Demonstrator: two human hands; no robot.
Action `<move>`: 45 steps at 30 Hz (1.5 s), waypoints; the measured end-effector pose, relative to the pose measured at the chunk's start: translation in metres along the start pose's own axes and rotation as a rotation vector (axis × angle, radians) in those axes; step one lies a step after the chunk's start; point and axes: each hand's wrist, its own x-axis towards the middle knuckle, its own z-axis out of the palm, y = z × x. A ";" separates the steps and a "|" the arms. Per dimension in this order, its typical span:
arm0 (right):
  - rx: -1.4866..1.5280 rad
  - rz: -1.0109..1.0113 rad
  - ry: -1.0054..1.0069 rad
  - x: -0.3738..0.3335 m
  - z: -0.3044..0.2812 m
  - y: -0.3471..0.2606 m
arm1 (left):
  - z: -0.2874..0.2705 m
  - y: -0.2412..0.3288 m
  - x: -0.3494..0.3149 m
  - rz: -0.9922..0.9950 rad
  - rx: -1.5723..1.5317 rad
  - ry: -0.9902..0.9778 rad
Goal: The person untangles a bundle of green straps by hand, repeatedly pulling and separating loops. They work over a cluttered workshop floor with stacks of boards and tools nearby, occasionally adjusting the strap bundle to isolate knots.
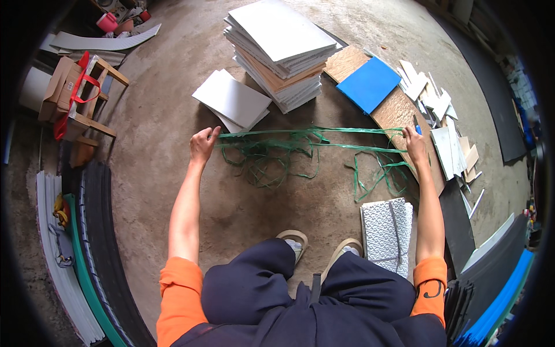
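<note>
Between my hands stretches green plastic twine, pulled out in long strands across the floor in front of me. My left hand is closed around its left end, close to a small stack of white sheets. At the right, my right hand grips the other end, beside a long brown board. Loose tangled loops of the same twine hang or lie below the taut strands, near both hands. Whether the loops touch the floor is hard to tell.
A tall stack of white and tan sheets stands ahead. A blue sheet lies on the board, with offcuts beyond. A textured white bundle lies by my right foot. Leftward stand a wooden stool and dark upright sheets.
</note>
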 end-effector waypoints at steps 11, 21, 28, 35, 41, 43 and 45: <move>0.079 0.038 -0.260 -0.029 0.032 -0.001 | 0.033 -0.004 -0.028 -0.107 0.474 -0.156; 0.174 0.020 -0.145 -0.033 -0.016 -0.028 | 0.124 0.185 -0.034 0.507 -0.362 -0.432; 0.382 0.183 -0.134 -0.051 -0.061 -0.045 | 0.167 0.234 -0.045 0.180 -0.685 -0.778; 0.663 0.102 -0.209 -0.047 -0.056 -0.111 | 0.099 0.210 -0.002 -0.203 -1.006 -0.451; 0.695 -0.272 -0.473 -0.030 -0.014 -0.229 | -0.015 0.186 0.063 -0.103 -1.191 -0.076; 0.665 -0.382 -0.560 -0.018 -0.005 -0.266 | -0.057 0.180 0.068 -0.152 -1.219 -0.040; 0.586 -0.569 -0.564 0.002 -0.001 -0.297 | -0.094 0.172 0.073 -0.125 -1.143 0.020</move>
